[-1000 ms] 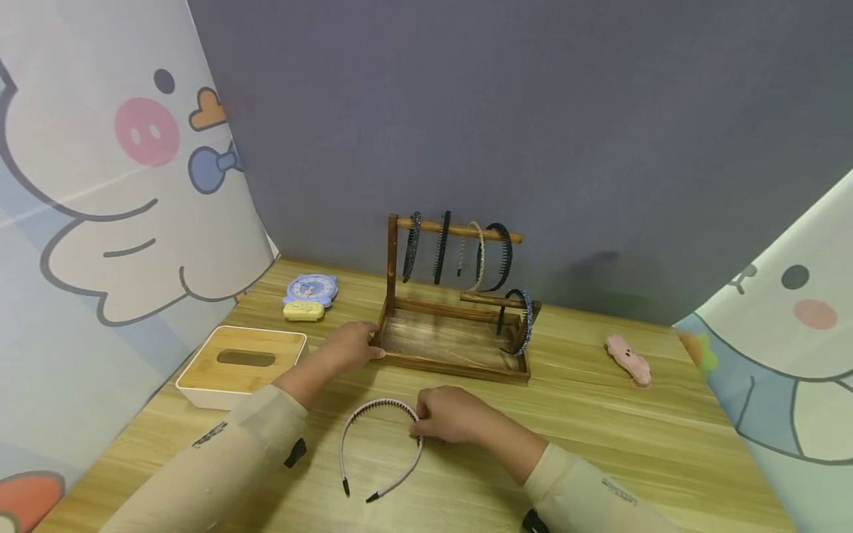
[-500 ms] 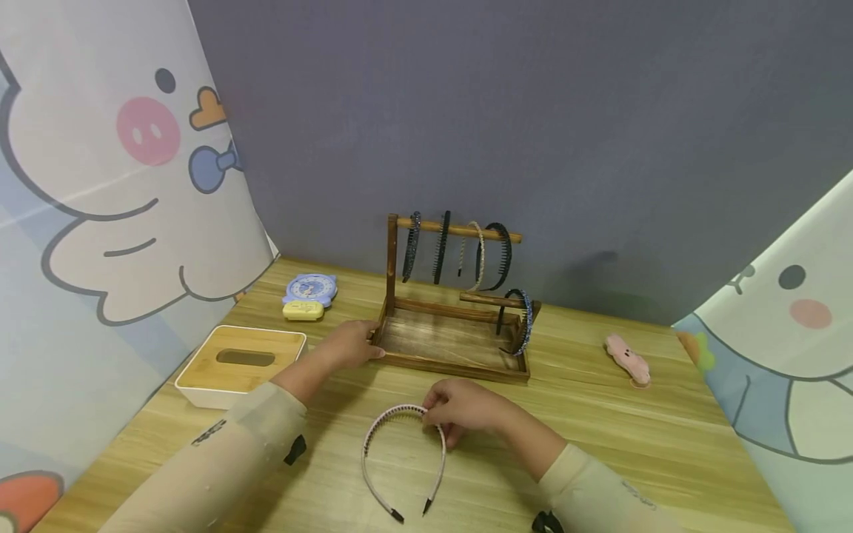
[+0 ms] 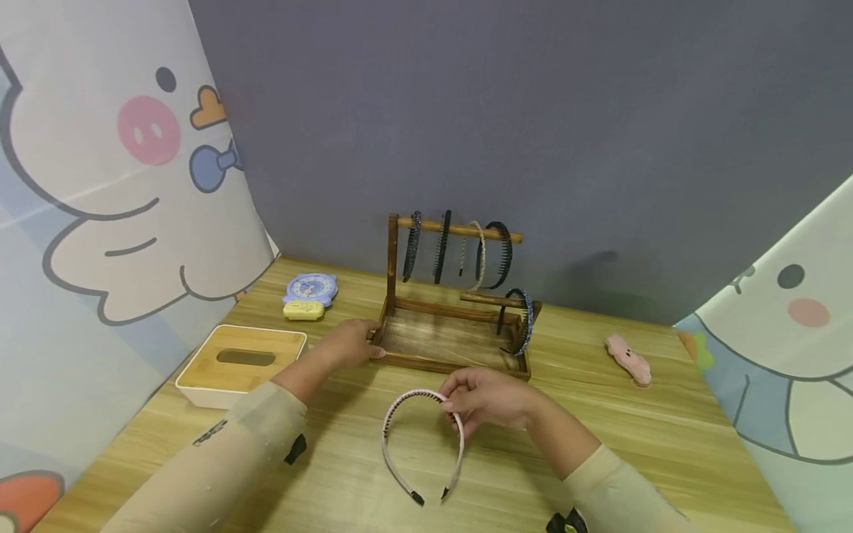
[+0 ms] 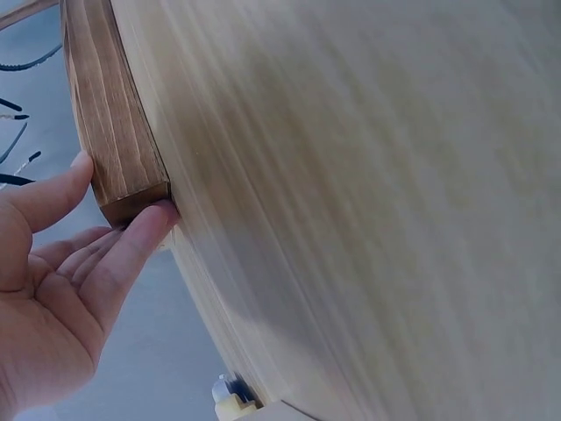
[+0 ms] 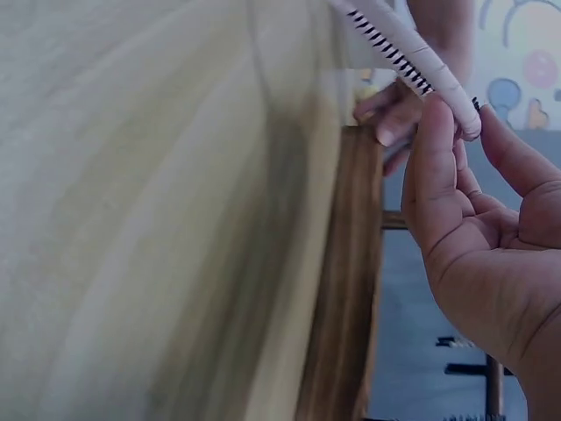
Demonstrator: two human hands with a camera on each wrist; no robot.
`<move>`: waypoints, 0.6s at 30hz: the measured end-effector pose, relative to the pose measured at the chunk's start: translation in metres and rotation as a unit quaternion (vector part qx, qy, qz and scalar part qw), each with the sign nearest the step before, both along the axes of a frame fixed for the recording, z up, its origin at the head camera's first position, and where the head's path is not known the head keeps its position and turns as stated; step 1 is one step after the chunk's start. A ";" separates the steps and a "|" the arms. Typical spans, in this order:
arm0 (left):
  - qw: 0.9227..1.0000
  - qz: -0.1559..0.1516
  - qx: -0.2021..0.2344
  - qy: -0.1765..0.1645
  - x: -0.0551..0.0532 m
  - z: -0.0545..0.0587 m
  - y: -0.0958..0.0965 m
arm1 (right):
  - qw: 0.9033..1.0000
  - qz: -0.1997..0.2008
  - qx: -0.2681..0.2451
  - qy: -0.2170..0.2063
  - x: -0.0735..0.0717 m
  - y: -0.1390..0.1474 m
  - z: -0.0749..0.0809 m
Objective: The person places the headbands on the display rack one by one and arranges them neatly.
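My right hand [image 3: 493, 400] pinches a pale pink headband [image 3: 420, 392] by its upper right curve. In the right wrist view, thumb and fingers close on the headband [image 5: 425, 61], whose inner side has dark teeth. The black-tipped ends point toward me. My left hand [image 3: 346, 344] grips the front left corner of a wooden headband stand [image 3: 440, 339]. The left wrist view shows thumb and fingers around the corner of the stand [image 4: 114, 105]. On its upper bar hang several headbands, among them a beige braided one [image 3: 482, 259]. A blue beaded headband [image 3: 529, 322] hangs on the lower bar.
A white tissue box [image 3: 286, 337] with a wooden lid stands at the left. Behind it lie a blue round clock-like item [image 3: 312, 287] and a yellow case [image 3: 303, 311]. A pink plush-like item [image 3: 629, 360] lies at the right. A grey wall [image 3: 566, 133] closes off the back.
My right hand has moved right and slightly away from me with the pink headband, which has turned so its ends face me. The left hand stays at the stand's corner.
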State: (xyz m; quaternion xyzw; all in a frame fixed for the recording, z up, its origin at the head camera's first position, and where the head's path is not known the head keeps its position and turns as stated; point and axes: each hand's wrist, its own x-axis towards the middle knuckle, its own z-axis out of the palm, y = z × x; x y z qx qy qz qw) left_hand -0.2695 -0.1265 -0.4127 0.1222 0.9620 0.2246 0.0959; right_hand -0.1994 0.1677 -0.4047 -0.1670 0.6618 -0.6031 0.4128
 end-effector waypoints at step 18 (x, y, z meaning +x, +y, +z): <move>1.000 -0.002 -0.013 0.000 0.002 0.003 0.002 | 0.986 -0.081 -0.069 0.130 0.002 0.031 0.056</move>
